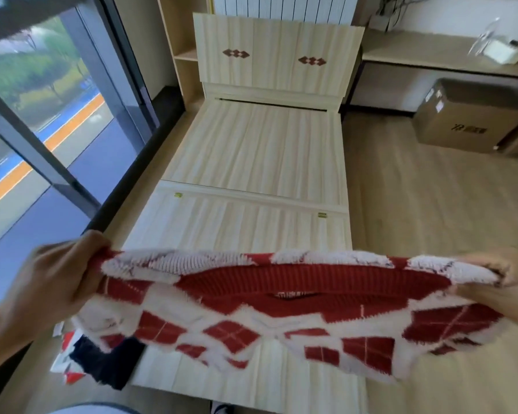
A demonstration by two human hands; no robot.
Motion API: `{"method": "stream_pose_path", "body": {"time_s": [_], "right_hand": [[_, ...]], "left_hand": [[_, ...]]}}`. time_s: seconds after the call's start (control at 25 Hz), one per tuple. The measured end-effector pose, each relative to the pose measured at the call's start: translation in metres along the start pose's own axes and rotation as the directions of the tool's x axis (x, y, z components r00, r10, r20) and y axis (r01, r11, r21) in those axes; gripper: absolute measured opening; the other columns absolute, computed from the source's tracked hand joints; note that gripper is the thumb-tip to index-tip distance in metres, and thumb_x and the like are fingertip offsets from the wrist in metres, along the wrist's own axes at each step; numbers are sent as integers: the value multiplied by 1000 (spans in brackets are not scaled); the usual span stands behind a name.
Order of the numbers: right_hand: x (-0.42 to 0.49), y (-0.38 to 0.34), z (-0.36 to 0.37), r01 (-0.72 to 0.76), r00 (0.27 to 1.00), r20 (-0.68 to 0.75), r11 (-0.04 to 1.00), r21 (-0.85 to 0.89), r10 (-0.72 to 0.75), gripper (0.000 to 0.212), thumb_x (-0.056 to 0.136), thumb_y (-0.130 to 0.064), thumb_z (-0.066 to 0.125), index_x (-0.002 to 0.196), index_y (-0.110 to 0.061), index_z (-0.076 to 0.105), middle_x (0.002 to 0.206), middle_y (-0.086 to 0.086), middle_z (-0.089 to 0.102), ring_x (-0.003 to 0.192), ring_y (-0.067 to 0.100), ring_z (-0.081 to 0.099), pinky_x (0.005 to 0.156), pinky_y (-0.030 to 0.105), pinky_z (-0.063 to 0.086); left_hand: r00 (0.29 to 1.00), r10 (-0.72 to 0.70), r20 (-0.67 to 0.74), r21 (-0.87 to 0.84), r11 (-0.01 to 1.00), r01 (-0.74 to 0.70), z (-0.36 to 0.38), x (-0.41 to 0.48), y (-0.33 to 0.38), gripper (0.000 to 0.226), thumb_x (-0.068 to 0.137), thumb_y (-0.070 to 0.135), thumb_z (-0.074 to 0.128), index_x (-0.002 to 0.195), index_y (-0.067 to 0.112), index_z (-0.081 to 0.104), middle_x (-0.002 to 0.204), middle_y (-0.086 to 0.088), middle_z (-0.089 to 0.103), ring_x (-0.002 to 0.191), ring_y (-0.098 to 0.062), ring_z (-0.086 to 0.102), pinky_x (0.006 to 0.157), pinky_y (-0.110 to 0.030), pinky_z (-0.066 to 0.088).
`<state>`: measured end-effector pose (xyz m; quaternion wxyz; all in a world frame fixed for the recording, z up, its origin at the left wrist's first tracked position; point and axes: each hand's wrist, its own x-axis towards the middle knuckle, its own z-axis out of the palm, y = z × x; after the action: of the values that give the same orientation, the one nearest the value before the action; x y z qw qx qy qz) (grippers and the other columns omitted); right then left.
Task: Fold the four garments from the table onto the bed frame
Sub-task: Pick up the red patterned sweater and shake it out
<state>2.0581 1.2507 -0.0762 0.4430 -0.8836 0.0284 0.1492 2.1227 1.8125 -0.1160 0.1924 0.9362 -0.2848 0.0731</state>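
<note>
Red-and-white argyle sweater [281, 312] held up in the air, stretched wide above the foot end of the bed frame [257, 150]. Left hand [54, 279] clenched on the sweater's left shoulder edge, right hand [500, 279] pinching the right shoulder edge; red ribbed collar faces the camera between them. Body of the sweater hangs down, not touching the bed frame's boards. Dark navy garment [108, 366] plus some red-white fabric lies at the bed frame's near-left corner, partly under the sweater. Cardboard box [467, 118] on the floor right of the bed frame. Window left of it.
</note>
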Motion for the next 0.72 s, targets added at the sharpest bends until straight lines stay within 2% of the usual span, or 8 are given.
{"method": "stream_pose_path", "body": {"time_s": [0.04,0.12,0.24,0.36,0.48,0.56,0.64,0.72], "right_hand": [[17,4,4,-8,1000,-11,1000,-26,8,8,78,-32,85,85,-34,80,75,-6,78,68,6,74,65,24,59],[65,15,17,-9,1000,8,997,-72,10,46,74,-64,75,91,-21,77,81,10,77,76,31,75,67,47,58],[171,53,48,-24,999,18,984,-176,28,71,68,-84,62,80,-14,71,66,8,69,59,22,66,54,31,48],[309,103,93,-28,995,-100,965,-260,2,57,69,-74,65,73,-17,66,64,8,62,60,23,60,52,27,36],[436,177,164,-174,919,-393,935,-308,42,60,87,-44,70,132,-10,52,134,23,51,126,35,50,95,39,42],[479,235,244,-248,885,-457,919,-308,86,71,90,-38,65,146,-8,32,149,22,30,138,39,35,110,47,35],[477,305,341,-206,928,-367,911,-358,66,75,90,-41,64,149,-13,28,150,20,28,133,40,41,104,50,42],[438,377,421,-207,951,-290,917,-340,107,85,89,-41,66,157,-17,20,155,18,27,134,37,42,101,47,47]], "left_hand": [[1000,-20,24,-5,1000,20,10,4,-13,22,103,61,29,107,40,36,112,53,49,37,-4,38,46,-6,39],[994,-73,79,-4,997,74,39,30,-40,27,105,58,29,108,37,45,92,44,55,49,1,54,48,-6,41],[995,-18,101,69,998,11,117,89,-100,45,107,55,26,109,21,55,86,27,58,56,-5,64,49,-7,45],[998,-12,60,190,982,1,223,172,-186,49,104,59,30,119,19,54,100,-10,71,78,-24,68,59,-32,57],[920,-388,-54,313,869,384,351,229,-235,50,98,35,59,139,11,47,140,-25,49,129,-44,45,104,-62,39],[868,-494,60,286,841,459,458,212,-239,59,95,30,63,145,8,41,150,-24,39,140,-42,35,111,-58,33],[866,-424,263,226,900,372,570,145,-229,71,93,37,64,151,8,35,160,-22,29,148,-41,26,115,-60,33],[759,-444,476,205,895,396,649,60,-220,85,93,55,54,160,14,21,169,-15,13,156,-37,11,120,-60,26]]}}
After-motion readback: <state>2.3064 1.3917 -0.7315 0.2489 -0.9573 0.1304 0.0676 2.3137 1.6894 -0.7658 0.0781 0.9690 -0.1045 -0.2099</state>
